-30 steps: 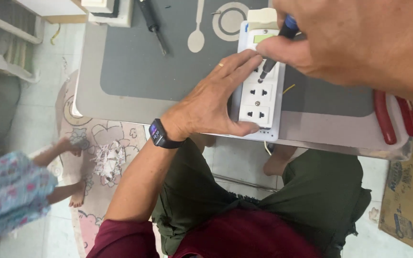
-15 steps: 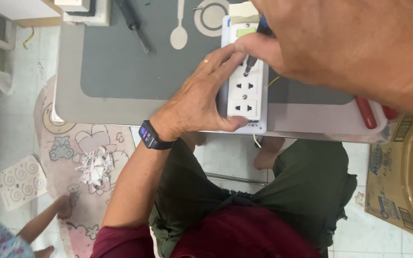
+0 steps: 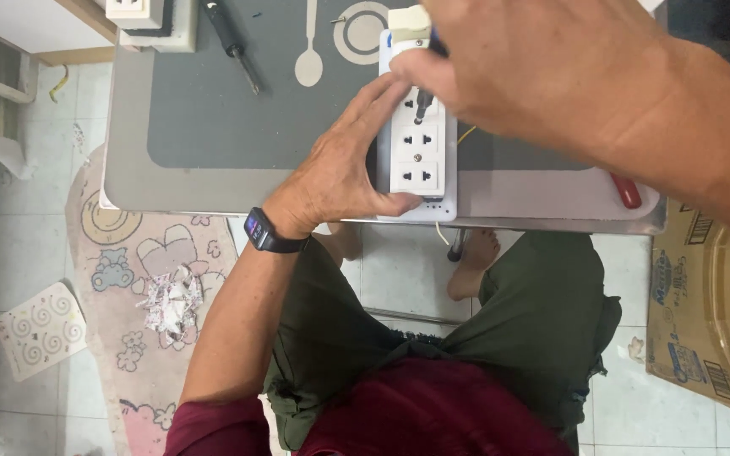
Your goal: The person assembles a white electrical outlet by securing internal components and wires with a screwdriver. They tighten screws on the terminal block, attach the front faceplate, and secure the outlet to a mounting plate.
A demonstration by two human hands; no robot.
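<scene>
A white power strip (image 3: 417, 160) with several sockets lies on a small grey table (image 3: 213, 181), near its front edge. My left hand (image 3: 344, 169) presses flat against the strip's left side, thumb along its near end. My right hand (image 3: 534, 72) is shut on a screwdriver (image 3: 423, 103) with a blue handle. Its dark tip points down onto the upper part of the strip. A black smartwatch (image 3: 270, 235) sits on my left wrist.
A black-handled tool (image 3: 230, 38) lies at the table's far left. Red-handled pliers (image 3: 625, 190) rest at the right edge. A cardboard box (image 3: 703, 304) stands on the floor to the right. A patterned mat (image 3: 154, 279) and a tile (image 3: 40, 329) lie left.
The view has shifted, so the table now sits lower in the picture. The small figure at the lower left is out of sight. Both hands keep their hold on strip and screwdriver.
</scene>
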